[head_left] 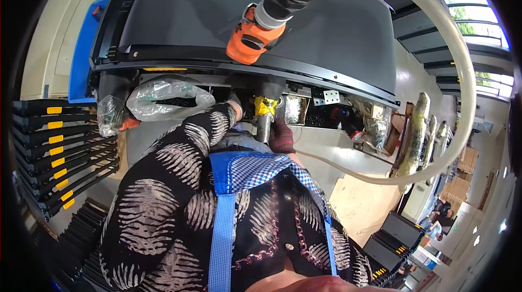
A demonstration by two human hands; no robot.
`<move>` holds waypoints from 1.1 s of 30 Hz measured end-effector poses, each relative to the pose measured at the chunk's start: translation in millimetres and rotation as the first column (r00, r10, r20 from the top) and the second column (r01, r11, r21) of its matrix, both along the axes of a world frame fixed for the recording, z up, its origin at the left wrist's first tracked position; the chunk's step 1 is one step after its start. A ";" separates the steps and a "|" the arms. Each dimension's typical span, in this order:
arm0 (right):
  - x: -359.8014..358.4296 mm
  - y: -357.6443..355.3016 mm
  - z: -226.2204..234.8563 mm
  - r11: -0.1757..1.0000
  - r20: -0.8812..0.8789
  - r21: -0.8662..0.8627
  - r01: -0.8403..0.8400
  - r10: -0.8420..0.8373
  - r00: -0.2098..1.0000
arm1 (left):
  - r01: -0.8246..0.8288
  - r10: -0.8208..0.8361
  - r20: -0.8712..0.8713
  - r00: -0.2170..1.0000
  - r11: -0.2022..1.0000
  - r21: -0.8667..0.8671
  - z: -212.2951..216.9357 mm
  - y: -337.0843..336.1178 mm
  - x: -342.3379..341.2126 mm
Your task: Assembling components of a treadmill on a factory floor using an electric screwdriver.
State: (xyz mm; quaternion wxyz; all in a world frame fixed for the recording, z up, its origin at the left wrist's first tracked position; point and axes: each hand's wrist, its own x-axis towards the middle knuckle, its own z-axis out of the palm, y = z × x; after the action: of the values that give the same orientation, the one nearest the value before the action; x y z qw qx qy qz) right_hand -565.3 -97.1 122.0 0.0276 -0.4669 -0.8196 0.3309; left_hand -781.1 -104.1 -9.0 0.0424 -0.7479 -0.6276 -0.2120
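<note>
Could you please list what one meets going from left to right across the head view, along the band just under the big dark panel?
Stack of black trays → clear plastic bag → yellow-taped cylinder → perforated metal bracket → wrapped long parts.

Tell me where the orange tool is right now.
In the head view, the orange tool hangs top centre on a pale hose, in front of the large dark panel. It sits above the yellow-taped cylinder near the person's hands.

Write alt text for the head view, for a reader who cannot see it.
A person in a patterned top and blue apron reaches both gloved hands to a metal cylinder under a large black panel. An orange tool on a pale hose hangs above.
</note>
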 end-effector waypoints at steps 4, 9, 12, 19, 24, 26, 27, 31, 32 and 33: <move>-3.6 17.7 -76.2 0.978 0.008 -0.193 0.076 -0.076 0.997 | -0.045 -0.067 -0.168 0.984 0.809 -0.586 65.8 1.0 -13.1; -11.5 22.2 -225.9 0.635 -0.408 -0.766 0.100 -0.601 0.688 | -0.064 0.081 0.002 0.997 0.796 -0.603 157.5 -32.9 -34.0; -73.5 57.6 -216.8 0.691 -0.417 -0.719 0.071 -0.511 0.751 | -0.074 0.099 0.013 0.995 0.814 -0.576 201.7 -55.2 -43.7; -42.0 69.4 -162.0 0.825 -0.389 -0.565 0.022 -0.290 0.875 | -0.185 0.261 0.255 0.931 0.940 -0.286 237.0 -105.0 -60.8; 8.6 44.5 -107.3 0.910 -0.319 -0.414 0.001 -0.146 0.936 | -0.320 0.492 0.637 0.593 0.870 -0.374 248.6 -125.9 -61.3; 9.0 46.6 -93.1 0.938 -0.276 -0.345 -0.005 -0.097 0.956 | -0.291 0.534 0.725 0.435 0.845 -0.448 247.5 -130.4 -63.8; 7.4 42.1 -81.6 0.951 -0.249 -0.311 0.000 -0.082 0.965 | -0.179 0.475 0.782 0.404 0.879 -0.441 242.9 -130.5 -66.2; -4.7 24.0 -36.7 0.986 -0.128 -0.167 -0.003 -0.018 0.992 | 0.092 0.407 0.907 0.109 0.904 -0.417 249.2 -122.8 -61.8; 2.2 21.7 -24.6 0.991 -0.092 -0.131 -0.007 -0.005 0.996 | 0.139 0.448 0.889 -0.093 0.890 -0.433 258.6 -117.3 -56.6; -36.6 30.0 -16.1 0.995 -0.054 -0.095 0.009 -0.014 0.998 | 0.210 0.487 0.828 -0.279 0.872 -0.442 263.6 -110.7 -51.7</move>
State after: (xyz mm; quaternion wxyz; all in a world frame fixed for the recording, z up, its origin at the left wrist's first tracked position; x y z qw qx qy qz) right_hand -601.9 -67.0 105.9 0.0296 -0.4633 -0.7992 0.3818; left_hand -832.9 -214.8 254.6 -0.6106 -0.1819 -0.5235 -0.5657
